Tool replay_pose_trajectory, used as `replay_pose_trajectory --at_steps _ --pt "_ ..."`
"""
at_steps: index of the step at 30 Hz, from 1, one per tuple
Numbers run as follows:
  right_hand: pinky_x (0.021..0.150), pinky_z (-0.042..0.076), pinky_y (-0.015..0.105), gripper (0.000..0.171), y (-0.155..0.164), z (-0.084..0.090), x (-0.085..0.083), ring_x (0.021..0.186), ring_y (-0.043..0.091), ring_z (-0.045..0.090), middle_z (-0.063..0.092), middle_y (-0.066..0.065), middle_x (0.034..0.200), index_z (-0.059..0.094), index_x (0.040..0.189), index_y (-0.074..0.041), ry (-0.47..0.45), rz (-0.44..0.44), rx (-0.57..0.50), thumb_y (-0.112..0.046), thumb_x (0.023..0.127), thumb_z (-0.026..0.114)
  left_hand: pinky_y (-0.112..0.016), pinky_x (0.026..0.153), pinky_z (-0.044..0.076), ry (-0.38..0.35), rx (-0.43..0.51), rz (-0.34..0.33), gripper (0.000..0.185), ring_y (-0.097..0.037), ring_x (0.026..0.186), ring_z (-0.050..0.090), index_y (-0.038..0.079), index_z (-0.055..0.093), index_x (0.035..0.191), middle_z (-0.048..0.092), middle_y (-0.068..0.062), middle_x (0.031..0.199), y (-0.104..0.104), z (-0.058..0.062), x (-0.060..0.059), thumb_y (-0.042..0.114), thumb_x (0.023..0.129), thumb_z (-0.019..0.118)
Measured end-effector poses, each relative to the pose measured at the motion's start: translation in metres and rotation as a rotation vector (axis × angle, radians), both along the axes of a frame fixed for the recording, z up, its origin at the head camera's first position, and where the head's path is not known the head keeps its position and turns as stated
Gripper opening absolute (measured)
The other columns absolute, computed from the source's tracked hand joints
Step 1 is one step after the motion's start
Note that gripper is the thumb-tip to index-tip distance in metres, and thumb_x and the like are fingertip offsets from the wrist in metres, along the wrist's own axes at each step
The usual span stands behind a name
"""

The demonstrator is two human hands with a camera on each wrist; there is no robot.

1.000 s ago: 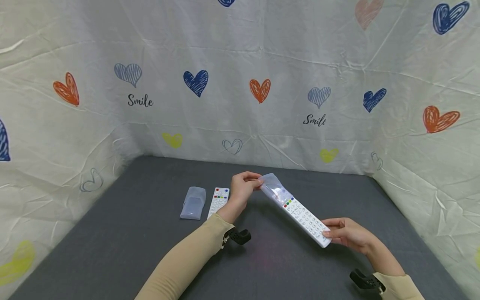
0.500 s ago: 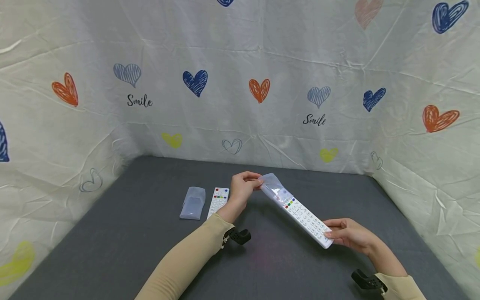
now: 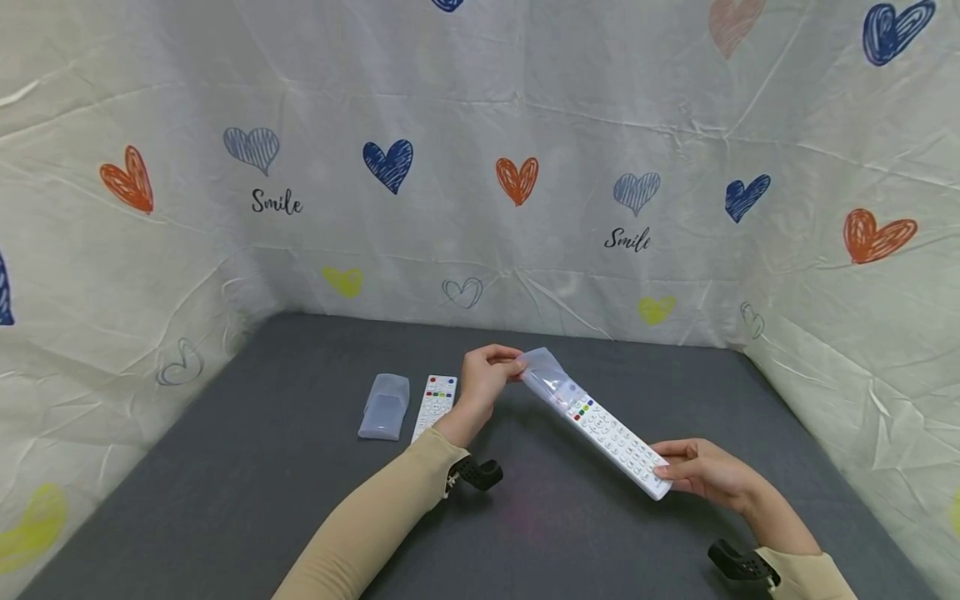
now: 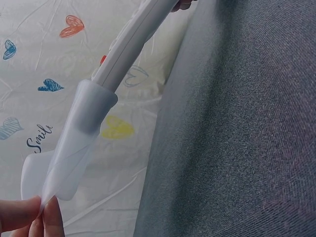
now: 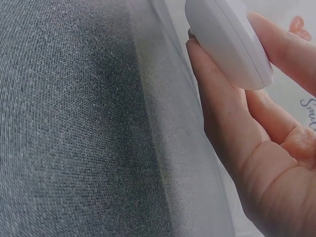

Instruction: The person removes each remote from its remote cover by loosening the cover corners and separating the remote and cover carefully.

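Note:
A white remote control [image 3: 618, 442] slants above the grey table, its upper end inside a translucent silicone sleeve [image 3: 546, 375]. My left hand [image 3: 482, 387] pinches the sleeve's far end between thumb and fingers. At the other end of the remote, my right hand [image 3: 705, 473] grips it with the thumb over the button face. The left wrist view shows only the remote's tip within the sleeve [image 4: 74, 138], whose lower part hangs flattened and folded near the fingertips [image 4: 52, 217]. Seen from the right wrist, the remote's rounded end [image 5: 229, 44] lies between thumb and fingers.
Left of my left hand, a second white remote [image 3: 433, 404] lies on the table [image 3: 247, 500], partly covered by my forearm. Beside it lies another translucent sleeve [image 3: 384, 408]. A white curtain [image 3: 450, 225] printed with hearts encloses the table's back and sides.
My right hand has drawn the remote slightly down and to the right, so a little more of it shows outside the sleeve. My left hand has stayed nearly still.

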State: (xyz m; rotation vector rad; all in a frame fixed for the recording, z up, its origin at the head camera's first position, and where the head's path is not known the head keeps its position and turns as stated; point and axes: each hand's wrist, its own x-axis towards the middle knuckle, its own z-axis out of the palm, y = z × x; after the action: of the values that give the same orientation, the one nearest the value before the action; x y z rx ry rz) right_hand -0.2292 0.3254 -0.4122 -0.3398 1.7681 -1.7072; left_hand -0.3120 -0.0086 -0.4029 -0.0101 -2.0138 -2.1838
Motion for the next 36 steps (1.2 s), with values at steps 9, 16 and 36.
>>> replay_pose_trajectory --at_steps 9,16,36 --pt "0.084 0.055 0.024 0.027 0.003 0.000 0.001 0.097 0.009 0.064 0.068 -0.001 0.107 0.059 0.120 -0.004 -0.006 0.034 -0.032 -0.003 0.093 0.055 -0.028 0.068 0.059 -0.008 0.018 0.003 0.013 -0.012 0.065 0.065 0.000 0.071 0.093 0.068 -0.012 0.083 -0.001 -0.003 -0.001 0.001 0.080 0.073" --pt "0.083 0.054 0.023 0.025 0.006 -0.001 0.001 0.097 0.008 0.063 0.068 -0.002 0.107 0.061 0.117 -0.008 -0.006 0.039 -0.031 -0.002 0.093 0.055 -0.027 0.070 0.059 -0.014 0.009 0.005 0.013 -0.013 0.067 0.065 0.001 0.071 0.094 0.069 -0.013 0.086 -0.001 -0.004 0.000 0.003 0.082 0.072" --pt "0.084 0.054 0.023 0.026 0.014 0.001 0.001 0.098 0.009 0.064 0.068 -0.001 0.108 0.061 0.117 -0.008 0.001 0.071 -0.064 -0.001 0.094 0.052 -0.027 0.067 0.058 0.021 0.060 0.034 0.013 -0.011 0.066 0.063 -0.002 0.070 0.093 0.069 -0.013 0.084 0.002 -0.001 0.000 -0.002 0.081 0.071"
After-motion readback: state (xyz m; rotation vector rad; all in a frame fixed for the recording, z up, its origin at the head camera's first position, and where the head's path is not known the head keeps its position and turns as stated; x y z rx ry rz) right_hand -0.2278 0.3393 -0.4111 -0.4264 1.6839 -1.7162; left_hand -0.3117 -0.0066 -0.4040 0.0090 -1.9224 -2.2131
